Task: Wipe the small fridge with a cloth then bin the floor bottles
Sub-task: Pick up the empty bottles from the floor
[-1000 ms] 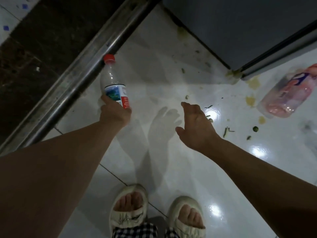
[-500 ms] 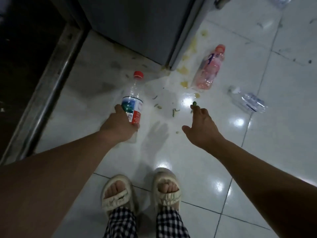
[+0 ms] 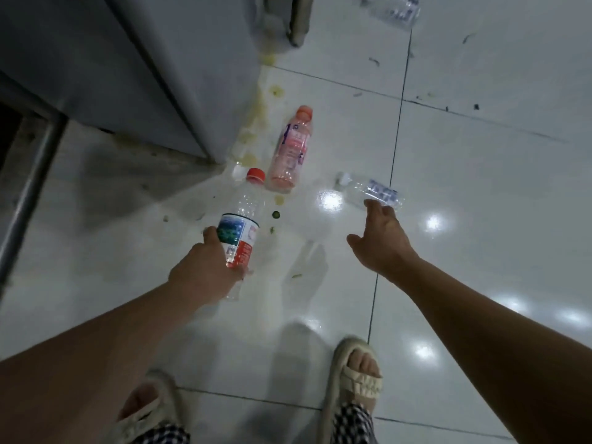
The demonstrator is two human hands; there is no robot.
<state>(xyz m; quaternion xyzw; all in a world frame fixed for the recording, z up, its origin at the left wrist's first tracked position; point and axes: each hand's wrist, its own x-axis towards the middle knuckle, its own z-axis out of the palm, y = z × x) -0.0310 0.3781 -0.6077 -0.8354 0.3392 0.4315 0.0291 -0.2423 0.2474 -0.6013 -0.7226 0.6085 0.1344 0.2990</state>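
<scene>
Red-capped and clear, the water bottle (image 3: 241,225) is held off the floor in the left hand (image 3: 205,274), whose grip is wrapped round its lower body at the blue, white and red label, cap pointing away from the person. Just beyond the cap, a pink bottle (image 3: 290,152) with an orange-pink cap lies on its side on the white tile floor (image 3: 480,219), close to the front corner of the grey fridge (image 3: 153,75). To its right a clear bottle (image 3: 371,191) with a blue-printed label lies on its side by a dark grout line; the right hand (image 3: 382,243) reaches out just short of it, fingers extended and loose, its grip released and grasping nothing, fingertips at the bottle's near end. A further clear bottle (image 3: 395,9) lies at the far edge of the floor. Yellowish stains (image 3: 275,91) and small green scraps (image 3: 276,214) mark the tiles beside the fridge. Two feet in cream sandals (image 3: 355,376) stand at the near edge, with checked trouser hems (image 3: 350,424) above them.
</scene>
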